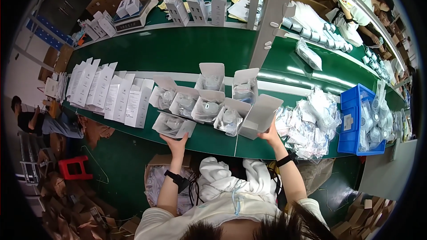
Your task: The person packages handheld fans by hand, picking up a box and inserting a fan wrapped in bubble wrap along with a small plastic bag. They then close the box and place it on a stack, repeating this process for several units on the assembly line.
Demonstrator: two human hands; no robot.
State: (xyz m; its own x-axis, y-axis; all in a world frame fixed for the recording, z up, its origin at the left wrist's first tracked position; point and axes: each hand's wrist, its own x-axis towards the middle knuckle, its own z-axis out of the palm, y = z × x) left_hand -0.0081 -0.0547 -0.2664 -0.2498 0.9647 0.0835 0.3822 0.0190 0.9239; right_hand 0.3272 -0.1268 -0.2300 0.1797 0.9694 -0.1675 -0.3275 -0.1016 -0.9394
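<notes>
Left fingers (165, 138) grip 7-o'clock box (167, 126), right fingers (272, 128) the 4-o'clock box (260, 118); probably light, stiffish card, crushable; best held low on side walls.

The central open white box (211, 95) has its flap raised and a pale, rounded item (211, 108) in clear plastic inside. To its near left sits another open white box (161, 124), clear wrapping within. To its right, a white box (263, 114) has a tall raised panel; its contents are hidden.
</notes>
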